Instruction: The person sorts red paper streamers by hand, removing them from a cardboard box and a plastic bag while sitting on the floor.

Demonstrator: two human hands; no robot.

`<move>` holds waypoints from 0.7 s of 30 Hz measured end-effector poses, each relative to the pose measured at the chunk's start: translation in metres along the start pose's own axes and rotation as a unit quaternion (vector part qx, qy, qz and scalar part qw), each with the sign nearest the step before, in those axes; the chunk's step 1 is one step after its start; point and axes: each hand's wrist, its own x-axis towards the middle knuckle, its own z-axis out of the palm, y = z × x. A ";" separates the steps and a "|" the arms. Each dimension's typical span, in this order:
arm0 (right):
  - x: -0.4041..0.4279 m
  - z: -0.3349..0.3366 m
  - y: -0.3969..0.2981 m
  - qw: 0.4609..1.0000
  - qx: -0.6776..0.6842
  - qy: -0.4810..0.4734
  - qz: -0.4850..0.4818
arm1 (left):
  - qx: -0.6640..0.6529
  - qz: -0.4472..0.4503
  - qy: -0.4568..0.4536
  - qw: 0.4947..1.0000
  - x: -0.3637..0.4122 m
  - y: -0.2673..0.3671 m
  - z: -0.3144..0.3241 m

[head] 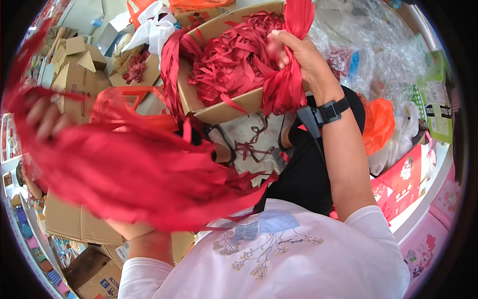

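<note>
A cardboard box (186,84) stands before me, filled with a tangled heap of red ribbons (231,67). At its right corner my right hand (298,52) grips a bunch of red ribbon strips (285,88), which hangs down over the box wall and also rises above the hand. On the left, my left hand (48,119) is closed around a large bundle of red ribbon strips (142,168). That bundle is blurred, spreads across my left forearm and hides most of it. More strips (171,67) drape over the box's left side.
An orange plastic bag (130,101) lies left of the box, near opened cartons (74,80). Dark red ribbon scraps (254,149) lie on the floor between my feet. Clear plastic wrap (384,48) is heaped at the right, above a red printed box (403,179). Another person's arm (33,183) shows far left.
</note>
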 end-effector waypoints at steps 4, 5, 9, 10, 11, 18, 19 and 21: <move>0.004 0.002 0.002 1.000 0.003 0.003 0.006 | 0.368 0.049 0.478 0.796 0.022 -0.123 -0.059; 0.004 -0.001 0.002 1.000 0.003 0.007 0.012 | 0.261 0.019 0.564 0.783 0.054 -0.155 -0.062; 0.003 0.001 -0.003 0.999 0.004 0.033 0.012 | 0.408 0.052 0.301 0.860 0.029 -0.226 -0.224; 0.004 0.003 -0.005 0.999 0.004 0.031 0.010 | 0.272 -0.067 0.425 0.861 0.029 -0.232 -0.262; 0.004 -0.001 -0.005 0.999 0.000 0.046 -0.003 | 0.370 -0.080 0.400 0.835 0.033 -0.243 -0.281; 0.007 -0.022 -0.009 0.990 -0.004 0.134 -0.043 | 0.770 -0.278 0.343 0.460 0.096 -0.273 -0.290; 0.007 -0.020 -0.013 0.990 -0.004 0.136 -0.043 | 0.815 -0.175 0.348 0.429 0.103 -0.278 -0.277; 0.006 -0.016 -0.019 0.987 -0.025 0.151 -0.057 | 0.772 -0.134 0.307 0.540 0.130 -0.281 -0.241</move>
